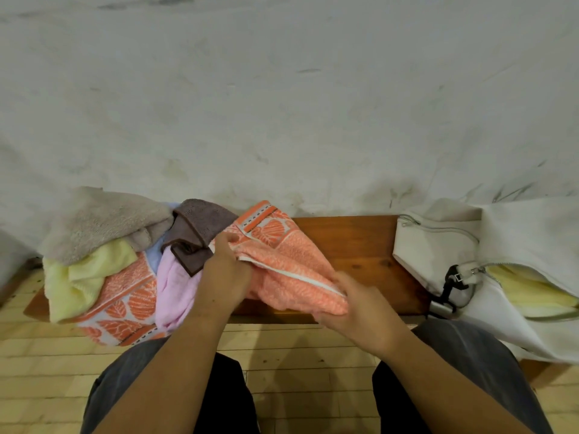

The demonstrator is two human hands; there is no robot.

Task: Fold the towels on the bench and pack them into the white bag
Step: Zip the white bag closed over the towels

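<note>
Here the orange towel lies bunched at the frame's centre on the bench. The left hand and right hand pinch its white hem. It looks soft and floppy, best held at the corners. The bag sits at right.

only one view, wide-angle cam on the head, facing forward and down, close over the long brown wooden bench, pale scuffed wall far, dark grey trouser legs nearest
</note>
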